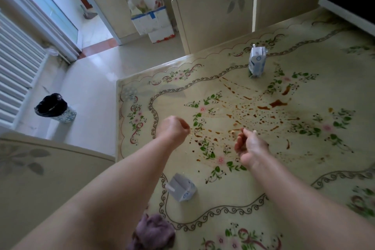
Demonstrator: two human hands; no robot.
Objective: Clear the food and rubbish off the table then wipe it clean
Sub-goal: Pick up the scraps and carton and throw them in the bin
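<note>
While you worked over the left part of the table point(316, 170), your left hand point(173, 129) was closed into a fist above the surface. Nothing showed in it, and whether it enclosed crumbs could not be determined. Your right hand point(250, 145) was turned partly palm-up, fingers loosely curled toward the thumb. Whether it pinched a scrap could not be determined either.

Items for removal were located as follows:

- The near carton point(181, 190) sat by the near edge, between your forearms, with a straw in its top.
- The far carton point(256, 63) stood upright toward the far edge, also with a straw.
- Pale crumbs point(233, 132) lay just beside your right fingertips.
- Brown sauce spatter point(278, 103) spread across the middle of the table.

Both cartons appeared light, thin-walled and easily crushed, and any liquid left inside could escape through the straw. You were best advised to take each one by its side panels with light pressure, straw uppermost.

The crumbs looked too small to pinch reliably one at a time. Sweeping them to the edge into a cupped palm was the likelier method.

The sauce would probably smear on the glossy top. The purple cloth point(153, 233), bunched at the near edge, appeared soft and pliable, so you could gather it in your palm.

The lined bin point(54, 107) stood on the floor, well left of the table.
</note>
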